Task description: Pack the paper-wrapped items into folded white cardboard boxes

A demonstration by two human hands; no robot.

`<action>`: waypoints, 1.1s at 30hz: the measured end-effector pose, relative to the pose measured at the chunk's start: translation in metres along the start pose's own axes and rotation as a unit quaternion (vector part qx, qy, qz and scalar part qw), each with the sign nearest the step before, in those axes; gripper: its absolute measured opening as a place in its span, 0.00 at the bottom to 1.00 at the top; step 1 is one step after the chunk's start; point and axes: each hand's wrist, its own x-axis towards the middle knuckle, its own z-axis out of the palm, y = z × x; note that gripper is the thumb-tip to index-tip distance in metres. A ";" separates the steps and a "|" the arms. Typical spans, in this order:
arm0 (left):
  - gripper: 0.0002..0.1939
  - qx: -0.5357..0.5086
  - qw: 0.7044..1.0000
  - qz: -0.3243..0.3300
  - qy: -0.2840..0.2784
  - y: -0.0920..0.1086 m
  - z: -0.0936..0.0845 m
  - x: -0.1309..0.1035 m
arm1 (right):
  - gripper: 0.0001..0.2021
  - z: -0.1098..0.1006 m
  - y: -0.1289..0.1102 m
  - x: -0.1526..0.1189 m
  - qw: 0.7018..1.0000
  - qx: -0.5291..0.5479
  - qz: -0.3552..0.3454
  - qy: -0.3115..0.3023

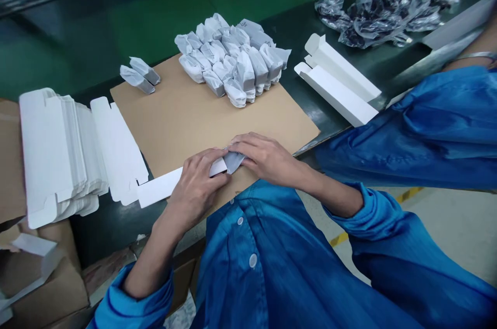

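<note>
My left hand is wrapped round a long narrow white box at the near edge of a brown cardboard sheet. Closed on a small packet in thin grey-white wrapping is my right hand. The packet sits at the right end of the box, and the fingers hide how far inside it reaches. Farther back on the sheet lies a pile of similar wrapped packets. Two more wrapped packets rest by the sheet's far left corner.
Flat white box blanks are stacked at left, beside a cardboard carton. White boxes with raised flaps lie at right. Crumpled clear plastic bags are at the back right. A co-worker's blue sleeve comes close on the right.
</note>
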 end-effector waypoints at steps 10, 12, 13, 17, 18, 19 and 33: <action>0.18 -0.009 0.997 -0.029 0.074 -0.001 0.014 -0.013 | 0.24 0.028 -0.037 -0.009 0.945 0.234 0.206 0.102; 0.19 0.002 0.995 -0.033 0.098 0.003 0.019 -0.011 | 0.26 0.038 -0.046 -0.002 0.923 0.310 0.209 0.087; 0.19 0.009 0.993 -0.033 0.115 0.007 0.021 -0.009 | 0.27 0.042 -0.049 0.003 0.918 0.327 0.210 0.081; 0.22 0.027 0.983 -0.030 0.179 0.022 0.009 -0.002 | 0.25 0.021 -0.046 0.014 0.918 0.310 0.225 0.100; 0.23 0.038 0.979 -0.043 0.195 0.023 0.001 -0.003 | 0.23 0.004 -0.038 0.012 0.924 0.283 0.231 0.117; 0.26 0.054 0.973 -0.076 0.209 0.021 -0.009 -0.007 | 0.21 -0.018 -0.027 0.008 0.933 0.237 0.233 0.138; 0.45 0.119 0.918 -0.377 0.008 -0.023 -0.005 -0.099 | 0.24 -0.129 0.055 0.001 0.871 -0.450 0.187 0.067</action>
